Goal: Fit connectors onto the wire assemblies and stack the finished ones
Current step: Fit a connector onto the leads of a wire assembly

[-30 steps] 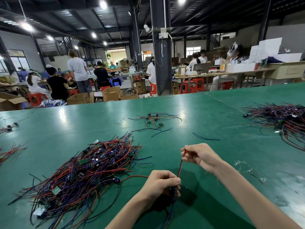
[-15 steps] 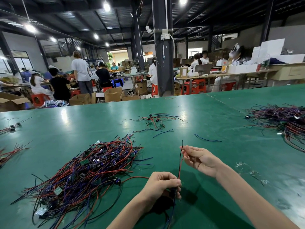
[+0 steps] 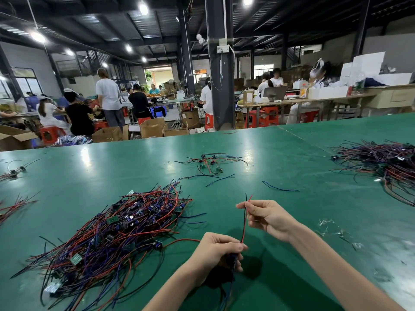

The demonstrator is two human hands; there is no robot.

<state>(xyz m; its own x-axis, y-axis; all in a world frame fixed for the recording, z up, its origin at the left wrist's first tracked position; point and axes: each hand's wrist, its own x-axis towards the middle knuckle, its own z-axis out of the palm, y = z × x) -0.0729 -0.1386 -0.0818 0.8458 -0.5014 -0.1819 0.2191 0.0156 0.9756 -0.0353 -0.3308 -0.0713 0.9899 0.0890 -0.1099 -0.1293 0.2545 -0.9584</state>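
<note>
- Left hand [image 3: 215, 252]: fingers curled tight round the lower end of the wire assembly [image 3: 244, 225]. A dark part sits in the fist, too hidden to name.
- Right hand [image 3: 267, 217]: thumb and forefinger pinch the red and black leads just below their free tips, the other fingers loosely curled. The leads run nearly straight between the two hands, held above the green table [image 3: 292, 153].
- No connector can be made out in either hand.
- Risk: the two tips stand slightly apart. If they splay further, one lead could miss its slot or go in swapped.
- Risk: pulling hard between the hands could strain the leads where they enter the hidden part.
- Risk: a red wire trails from the left hand towards the big pile [image 3: 116, 227]. Lifting could drag neighbours along and tangle them.
- Risk: the far pile [image 3: 386, 162] and the small group [image 3: 208, 162] look much alike, so finished and unfinished pieces could get mixed.
- Containers: the piles lie straight on the table, not in bins. Open cardboard boxes [image 3: 152, 129] stand beyond the far edge, contents not visible.
</note>
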